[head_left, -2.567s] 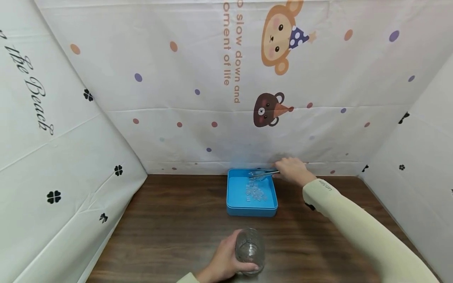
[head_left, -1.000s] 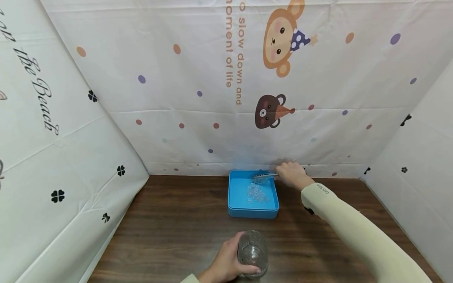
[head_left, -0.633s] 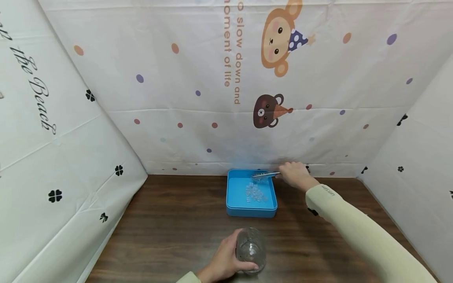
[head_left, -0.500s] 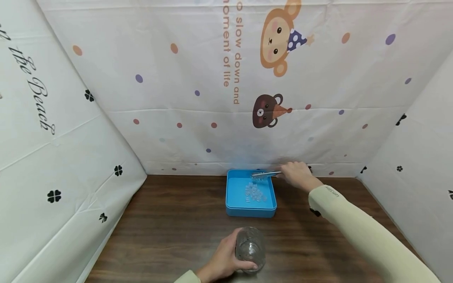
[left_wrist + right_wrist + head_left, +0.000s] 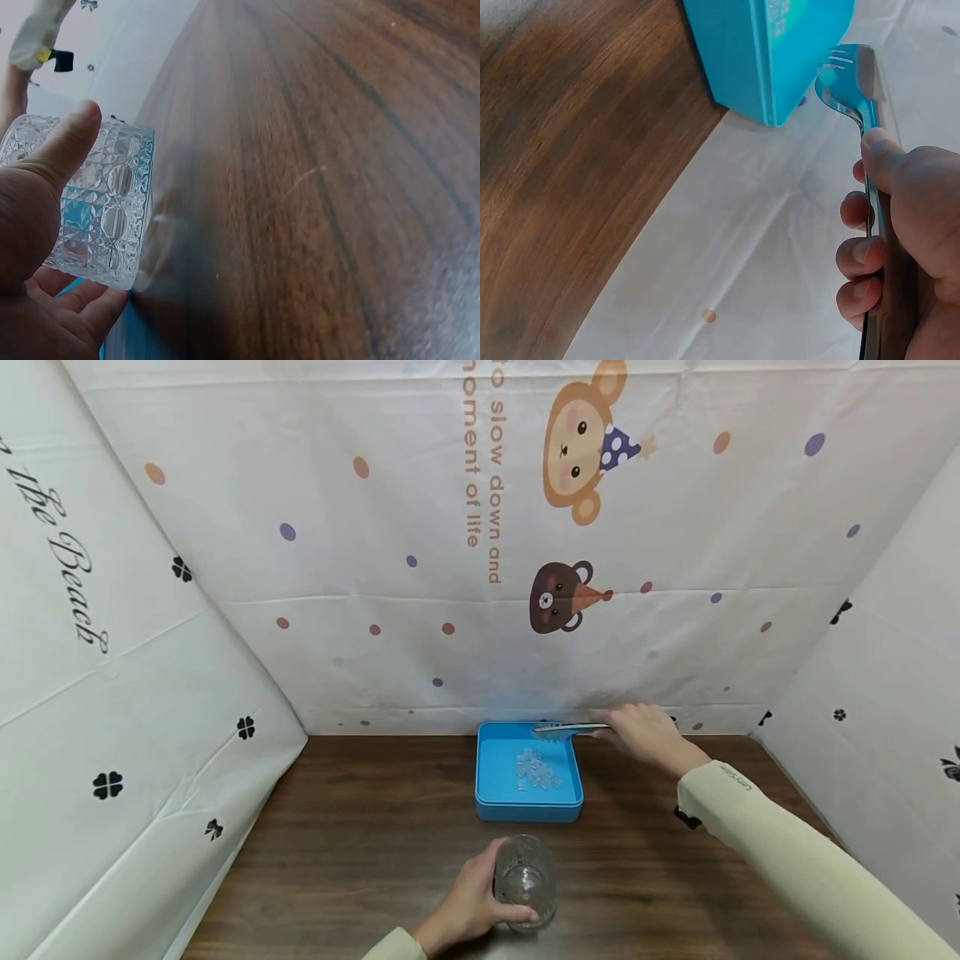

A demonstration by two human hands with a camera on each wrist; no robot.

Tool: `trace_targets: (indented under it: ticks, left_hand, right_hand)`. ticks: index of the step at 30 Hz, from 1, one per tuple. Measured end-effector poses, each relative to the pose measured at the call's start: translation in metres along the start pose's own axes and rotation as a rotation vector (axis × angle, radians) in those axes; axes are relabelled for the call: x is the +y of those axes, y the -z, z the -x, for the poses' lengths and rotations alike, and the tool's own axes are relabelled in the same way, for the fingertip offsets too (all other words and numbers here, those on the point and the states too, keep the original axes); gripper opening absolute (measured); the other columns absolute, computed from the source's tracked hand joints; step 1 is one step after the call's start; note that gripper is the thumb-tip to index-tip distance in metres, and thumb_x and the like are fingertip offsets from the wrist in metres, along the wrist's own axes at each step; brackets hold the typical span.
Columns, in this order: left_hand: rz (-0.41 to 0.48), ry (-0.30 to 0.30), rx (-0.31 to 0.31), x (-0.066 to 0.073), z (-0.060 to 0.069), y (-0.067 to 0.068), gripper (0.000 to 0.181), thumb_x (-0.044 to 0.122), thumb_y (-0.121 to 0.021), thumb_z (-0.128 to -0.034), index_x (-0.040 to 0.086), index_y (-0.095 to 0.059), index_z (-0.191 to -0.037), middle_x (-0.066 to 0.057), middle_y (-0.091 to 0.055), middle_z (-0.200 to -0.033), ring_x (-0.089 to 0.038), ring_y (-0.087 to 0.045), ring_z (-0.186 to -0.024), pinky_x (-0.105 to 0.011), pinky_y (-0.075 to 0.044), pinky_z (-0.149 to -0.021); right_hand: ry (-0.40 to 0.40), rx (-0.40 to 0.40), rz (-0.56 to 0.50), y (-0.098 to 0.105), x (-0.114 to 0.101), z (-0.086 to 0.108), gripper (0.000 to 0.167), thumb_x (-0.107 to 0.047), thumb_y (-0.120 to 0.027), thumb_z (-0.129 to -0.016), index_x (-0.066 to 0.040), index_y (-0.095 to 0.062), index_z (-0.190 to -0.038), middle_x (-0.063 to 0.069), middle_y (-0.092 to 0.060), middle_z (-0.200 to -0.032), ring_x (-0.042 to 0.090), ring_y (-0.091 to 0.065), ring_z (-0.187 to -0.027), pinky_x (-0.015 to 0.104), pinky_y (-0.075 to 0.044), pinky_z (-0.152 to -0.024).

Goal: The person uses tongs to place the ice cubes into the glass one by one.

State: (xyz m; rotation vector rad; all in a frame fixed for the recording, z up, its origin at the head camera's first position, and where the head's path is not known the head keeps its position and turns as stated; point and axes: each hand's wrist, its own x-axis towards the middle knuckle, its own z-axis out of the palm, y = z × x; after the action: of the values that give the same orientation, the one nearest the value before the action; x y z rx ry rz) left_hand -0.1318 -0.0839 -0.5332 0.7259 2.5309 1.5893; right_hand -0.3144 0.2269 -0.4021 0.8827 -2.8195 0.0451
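My left hand (image 5: 467, 900) grips a clear patterned glass (image 5: 527, 878) low at the table's front. In the left wrist view the thumb lies along the glass's cut-pattern side (image 5: 116, 180), with fingers beneath it in that view. Behind the glass is a shallow blue tray (image 5: 528, 812) with a pile of small clear pieces (image 5: 537, 770). My right hand (image 5: 643, 735), right of the tray, holds metal tongs (image 5: 866, 90) with a fork-like end. Their arms lie close together, and the tips reach over the tray's back right. Whether they pinch a piece, I cannot tell.
A dark wooden table (image 5: 360, 843) carries everything. A white printed cloth (image 5: 420, 652) hangs right behind the tray, and more cloth walls (image 5: 150, 718) rise at both sides. The right sleeve (image 5: 810, 868) stretches across the table's right side.
The right hand and tongs have drawn a little to the right over the tray. The tongs' arms, spread apart at first, now lie closer together. The left hand keeps holding the glass.
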Motion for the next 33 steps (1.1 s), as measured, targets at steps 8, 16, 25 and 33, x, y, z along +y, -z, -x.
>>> trace_targets:
  ticks: [8,16,25,33]
  left_hand:
    - [-0.008,-0.014,-0.004,-0.003,-0.002,0.002,0.083,0.040,-0.092,-0.0762,0.018,-0.049,-0.144,-0.005,-0.066,-0.130,-0.017,-0.065,-0.112,-0.032,-0.056,-0.087]
    - [-0.017,-0.003,-0.002,-0.002,-0.004,0.002,0.081,0.043,-0.091,-0.0773,0.018,-0.050,-0.143,-0.005,-0.066,-0.129,-0.017,-0.066,-0.112,-0.032,-0.056,-0.087]
    - [-0.030,0.019,-0.022,-0.006,-0.008,0.004,0.082,0.047,-0.089,-0.0785,0.018,-0.048,-0.144,-0.004,-0.065,-0.130,-0.014,-0.065,-0.112,-0.029,-0.055,-0.087]
    - [-0.043,-0.003,-0.019,-0.009,-0.011,0.005,0.079,0.043,-0.089,-0.0791,0.017,-0.049,-0.142,-0.005,-0.066,-0.128,-0.015,-0.066,-0.110,-0.030,-0.056,-0.086]
  right_hand:
    - [0.045,0.081,-0.003,0.013,-0.005,0.016,0.030,-0.026,-0.075,-0.096,-0.013,-0.074,-0.124,0.003,-0.073,-0.084,0.010,-0.043,-0.050,0.027,-0.031,-0.042]
    - [0.120,0.145,0.011,0.024,-0.010,0.032,0.019,-0.026,-0.076,-0.095,-0.016,-0.076,-0.112,-0.006,-0.068,-0.075,0.005,-0.046,-0.054,0.027,-0.038,-0.048]
    - [0.150,0.177,-0.009,0.034,-0.019,0.050,0.009,-0.025,-0.078,-0.093,-0.020,-0.071,-0.097,-0.012,-0.059,-0.070,0.003,-0.039,-0.051,0.023,-0.028,-0.043]
    - [0.177,0.211,-0.013,0.040,-0.026,0.067,0.026,-0.025,-0.079,-0.092,-0.015,-0.078,-0.116,-0.004,-0.075,-0.091,-0.001,-0.041,-0.053,0.020,-0.029,-0.043]
